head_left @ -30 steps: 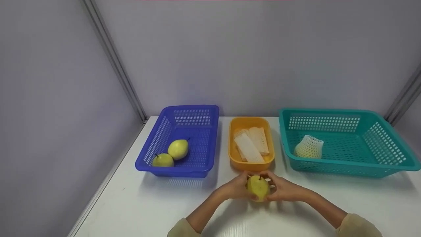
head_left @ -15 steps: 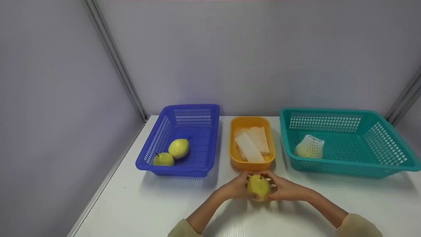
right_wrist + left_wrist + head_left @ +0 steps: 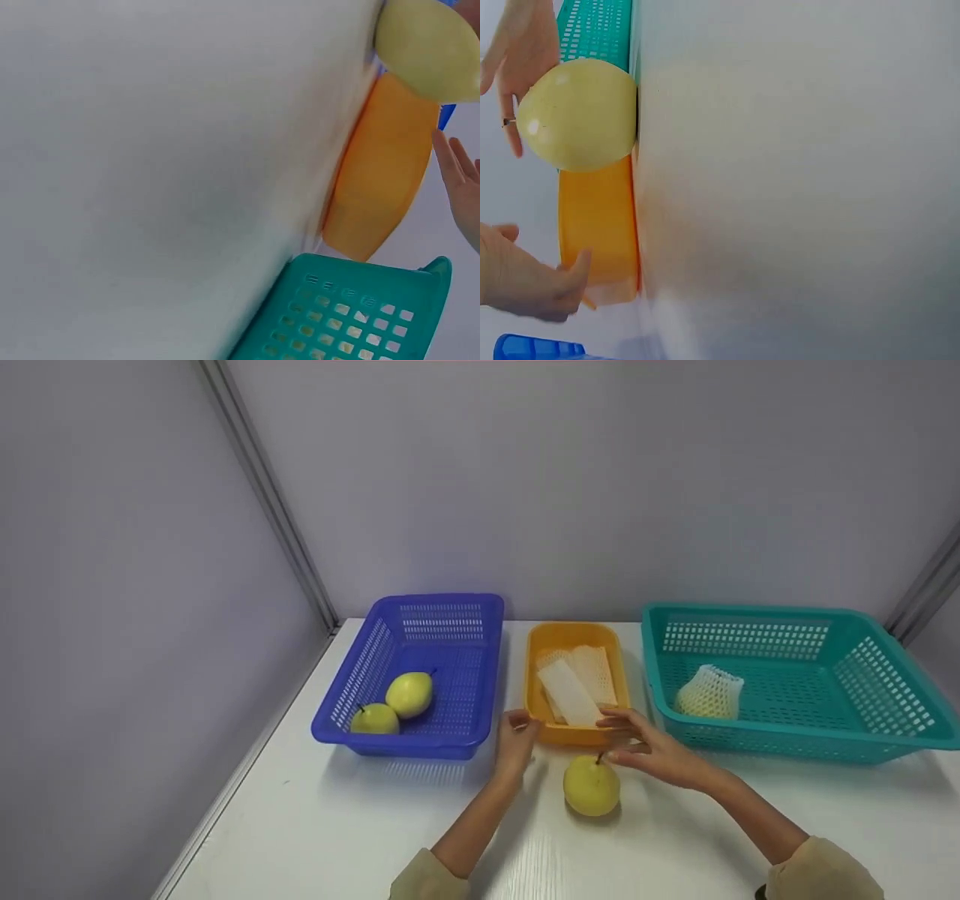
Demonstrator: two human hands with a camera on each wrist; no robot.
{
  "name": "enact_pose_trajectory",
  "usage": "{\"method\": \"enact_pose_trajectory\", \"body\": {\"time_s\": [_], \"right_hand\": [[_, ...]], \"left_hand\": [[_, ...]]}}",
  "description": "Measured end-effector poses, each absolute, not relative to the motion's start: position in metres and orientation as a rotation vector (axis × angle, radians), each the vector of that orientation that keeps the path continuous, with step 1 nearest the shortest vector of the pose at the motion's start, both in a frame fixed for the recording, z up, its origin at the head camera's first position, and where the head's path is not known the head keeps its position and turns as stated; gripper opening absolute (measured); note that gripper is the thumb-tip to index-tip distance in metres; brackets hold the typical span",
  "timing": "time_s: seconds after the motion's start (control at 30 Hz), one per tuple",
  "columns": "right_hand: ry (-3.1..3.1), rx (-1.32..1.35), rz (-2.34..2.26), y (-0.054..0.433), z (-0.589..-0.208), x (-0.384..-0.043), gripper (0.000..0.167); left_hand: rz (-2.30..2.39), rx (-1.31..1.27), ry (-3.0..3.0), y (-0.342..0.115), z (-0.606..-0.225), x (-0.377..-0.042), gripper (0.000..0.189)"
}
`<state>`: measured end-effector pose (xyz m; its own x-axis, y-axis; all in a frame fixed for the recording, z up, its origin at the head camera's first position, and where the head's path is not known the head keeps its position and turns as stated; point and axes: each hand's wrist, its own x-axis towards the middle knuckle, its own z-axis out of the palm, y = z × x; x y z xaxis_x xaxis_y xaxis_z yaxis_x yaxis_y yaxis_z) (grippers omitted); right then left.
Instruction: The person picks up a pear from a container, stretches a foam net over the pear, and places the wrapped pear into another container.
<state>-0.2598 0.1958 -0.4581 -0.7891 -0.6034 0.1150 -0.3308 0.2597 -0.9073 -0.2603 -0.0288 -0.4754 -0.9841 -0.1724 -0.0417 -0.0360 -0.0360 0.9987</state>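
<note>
A yellow-green pear (image 3: 592, 787) stands by itself on the white table, stem up, with neither hand gripping it. My left hand (image 3: 516, 744) is at the front left corner of the orange container (image 3: 577, 735), its fingers slightly bent and holding nothing; whether they touch the wall is unclear. Over the container's front right side reaches my right hand (image 3: 660, 756), fingers extended, thumb close to the pear's stem. Inside that container lie several flat white foam net sleeves (image 3: 568, 692). In the left wrist view the pear (image 3: 581, 116) partly covers the orange container (image 3: 598, 225).
A blue basket (image 3: 420, 750) on the left holds two bare pears (image 3: 409, 694). On the right, a green basket (image 3: 795, 739) contains one pear in a foam net (image 3: 709, 694). Grey walls (image 3: 570, 495) rise behind the table and at its sides.
Both hands have let go of the pear and moved apart, forward to the orange container. The pear now stands alone on the table.
</note>
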Motion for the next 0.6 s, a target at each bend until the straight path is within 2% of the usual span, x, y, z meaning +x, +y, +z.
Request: {"method": "enact_pose_trajectory", "body": {"time_s": [0.13,0.27,0.43,0.6], "right_hand": [[2.347,-0.808,-1.7,0.188,-0.45,-0.266,0.05],[2.356,-0.767,-1.844,0.179,-0.441,-0.27,0.049],[2.443,-0.748,-1.857,0.164,-0.425,-0.27,0.044],[2.647,-0.665,-1.701,0.157,-0.446,-0.295,0.038]], "left_hand": [[-2.331,0.311,-1.977,-0.026,-0.479,-0.269,0.047],[-2.468,0.367,-1.867,-0.022,-0.483,-0.278,0.059],[-2.512,0.425,-1.822,-0.02,-0.486,-0.288,0.059],[-2.573,0.46,-1.829,-0.022,-0.488,-0.293,0.056]]}}
